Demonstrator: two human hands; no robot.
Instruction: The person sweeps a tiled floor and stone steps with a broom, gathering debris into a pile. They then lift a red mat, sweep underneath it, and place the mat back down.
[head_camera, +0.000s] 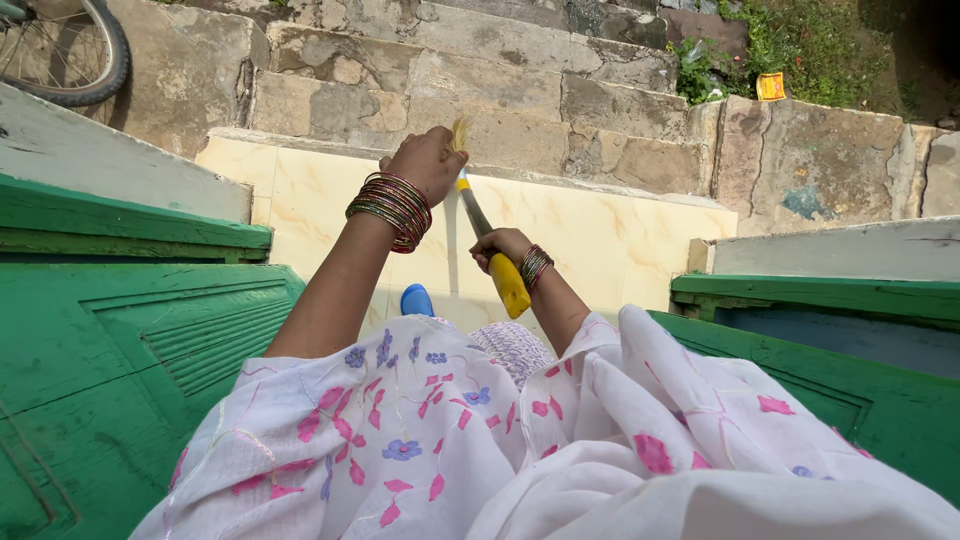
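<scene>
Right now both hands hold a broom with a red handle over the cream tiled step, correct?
Not quite: the handle is yellow, not red. The head view shows the left hand and right hand holding the broom over the cream tiled step.

glossy yellow plastic broom handle (508, 283), smooth | pale straw-like broom bristles (461, 130), dry and fibrous | shiny metal-look stacked bangles (393, 208) | thin white floral cotton-like cloth (420, 440), matt and soft | polished cream marbled tile step (610, 240), smooth | painted green wooden door panels (120, 370), worn matt | rough grey stone steps (520, 90)
</scene>
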